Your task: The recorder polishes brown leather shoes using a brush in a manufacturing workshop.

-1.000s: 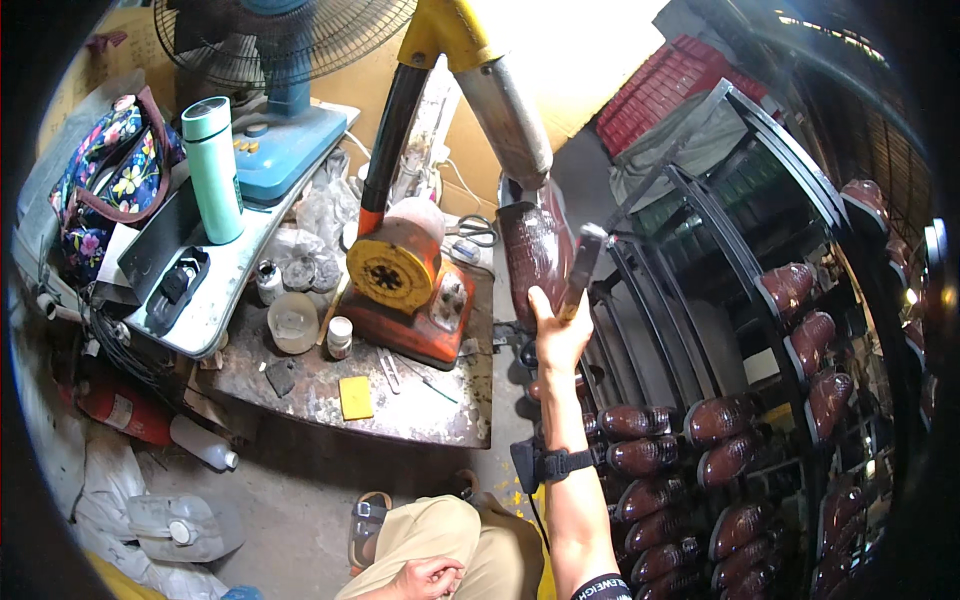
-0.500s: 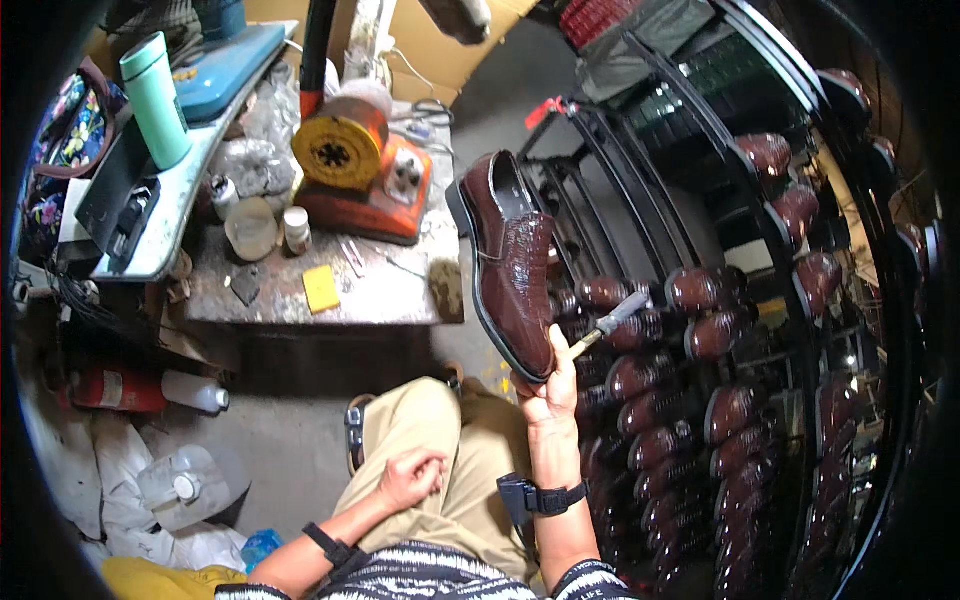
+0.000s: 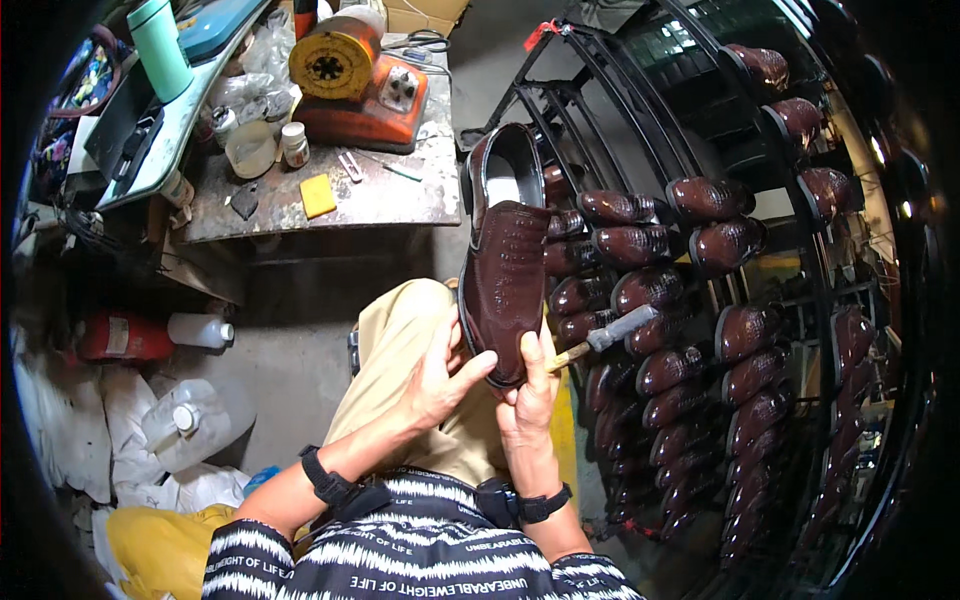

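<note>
I see a tub point(image 3: 251, 150) on the workbench point(image 3: 385, 200), contents unclear, and a lettered shirt point(image 3: 420, 545); left hand point(image 3: 440, 378) and right hand point(image 3: 530, 398) clasp a burgundy dress shoe point(image 3: 505, 270), the right also a brush point(image 3: 608, 336).

Patterned shirt point(image 3: 425, 548), tan trousers point(image 3: 385, 350), black wristbands point(image 3: 547, 505)
</note>
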{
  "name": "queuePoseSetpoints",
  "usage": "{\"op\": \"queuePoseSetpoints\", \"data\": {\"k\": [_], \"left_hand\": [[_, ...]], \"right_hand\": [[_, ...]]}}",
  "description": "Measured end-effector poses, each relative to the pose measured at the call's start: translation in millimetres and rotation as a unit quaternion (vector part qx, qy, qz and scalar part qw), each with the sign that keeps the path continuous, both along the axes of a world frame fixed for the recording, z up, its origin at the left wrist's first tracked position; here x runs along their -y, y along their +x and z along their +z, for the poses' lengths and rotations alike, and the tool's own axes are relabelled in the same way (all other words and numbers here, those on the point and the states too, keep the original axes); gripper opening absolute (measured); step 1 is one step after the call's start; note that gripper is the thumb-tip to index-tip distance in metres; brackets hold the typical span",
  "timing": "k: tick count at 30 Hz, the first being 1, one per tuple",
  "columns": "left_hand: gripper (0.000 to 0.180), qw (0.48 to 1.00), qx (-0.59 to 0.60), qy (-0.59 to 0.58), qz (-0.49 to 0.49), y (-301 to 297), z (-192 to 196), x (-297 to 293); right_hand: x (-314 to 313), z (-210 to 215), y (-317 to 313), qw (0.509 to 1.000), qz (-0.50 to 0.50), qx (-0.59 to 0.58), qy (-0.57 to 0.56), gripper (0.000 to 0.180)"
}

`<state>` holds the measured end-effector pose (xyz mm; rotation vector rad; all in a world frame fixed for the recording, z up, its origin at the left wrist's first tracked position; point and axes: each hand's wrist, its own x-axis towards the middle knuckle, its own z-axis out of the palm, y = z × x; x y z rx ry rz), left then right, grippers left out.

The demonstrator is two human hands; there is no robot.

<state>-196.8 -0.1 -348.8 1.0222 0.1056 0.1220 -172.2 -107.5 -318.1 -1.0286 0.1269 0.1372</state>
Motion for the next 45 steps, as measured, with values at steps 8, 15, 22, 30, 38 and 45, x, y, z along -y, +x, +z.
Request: {"op": "queuePoseSetpoints", "data": {"k": [8, 15, 22, 30, 38, 45], "left_hand": [[0.037, 0.984, -0.164, 0.013, 0.062, 8, 1, -17], [0.037, 0.979, -0.031, 0.201, 0.022, 13, -35, -40], [0.033, 0.930, -0.040, 0.363, -0.040, -15, -105, -31], [0.031, 0.948, -0.041, 0.315, -0.008, -15, -100, -28], [0.031, 0.946, -0.001, 0.324, 0.004, -12, -109, -30], [0.034, 0.956, -0.004, 0.294, -0.006, -14, -109, -31]], "right_hand": [[23, 12, -24, 0.995, -0.026, 0.077, -0.049, 0.063], [134, 99, -42, 0.756, -0.380, 0.265, -0.463, 0.060], [228, 194, 52, 0.802, -0.506, 0.283, -0.142, 0.055], [278, 232, 143, 0.896, -0.379, 0.110, -0.204, 0.039], [314, 197, 82, 0.678, -0.637, 0.243, -0.274, 0.070], [322, 231, 81, 0.809, -0.558, 0.135, -0.129, 0.048]]}}
